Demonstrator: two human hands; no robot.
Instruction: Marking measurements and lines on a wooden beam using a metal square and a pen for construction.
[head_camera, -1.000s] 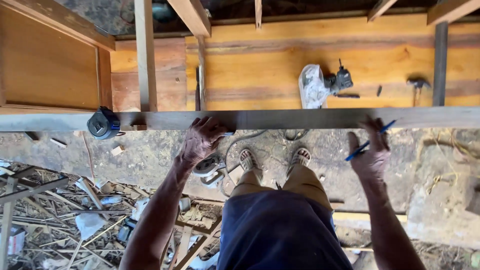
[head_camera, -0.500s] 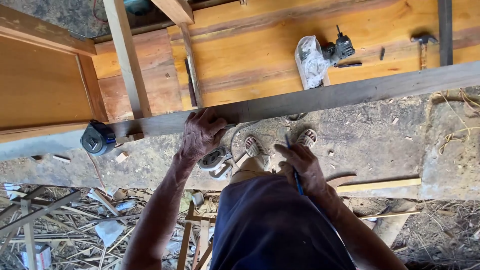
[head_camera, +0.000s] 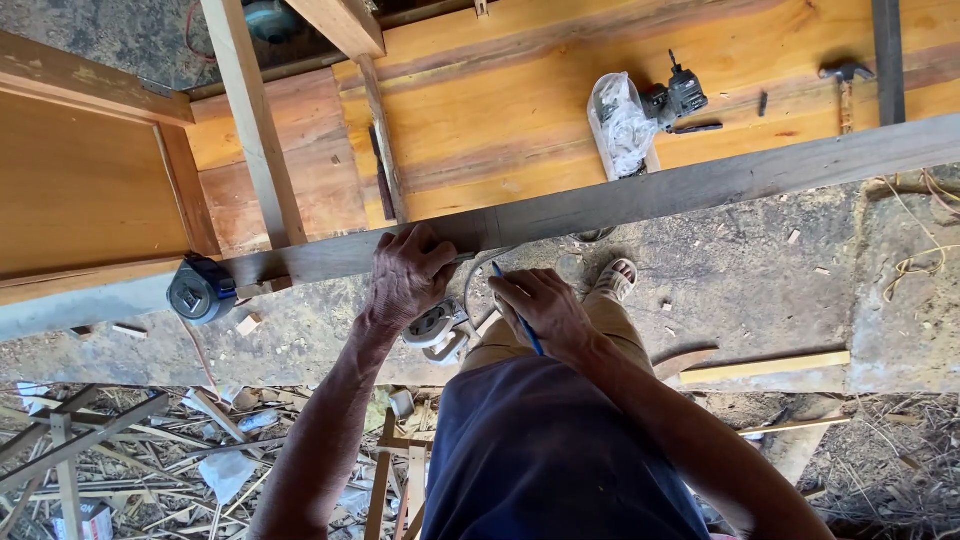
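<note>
A long grey wooden plank (head_camera: 680, 190) runs across the view at waist height. My left hand (head_camera: 405, 275) rests on its near edge, fingers pressing something small and flat against the wood. My right hand (head_camera: 540, 310) holds a blue pencil (head_camera: 518, 322) just below the plank, close to the left hand. A round blue-and-grey tape measure (head_camera: 202, 290) lies on the plank to the left.
Behind the plank lies a broad orange wooden panel (head_camera: 520, 110) with a plastic bag (head_camera: 620, 125), a power drill (head_camera: 678, 98) and a hammer (head_camera: 846, 82). A circular saw (head_camera: 435, 330) sits on the concrete by my feet. Wood scraps (head_camera: 150, 450) litter the ground at left.
My right hand left the plank's right part and came leftward with the pencil, close to my left hand. The view tilted, so the plank now slopes.
</note>
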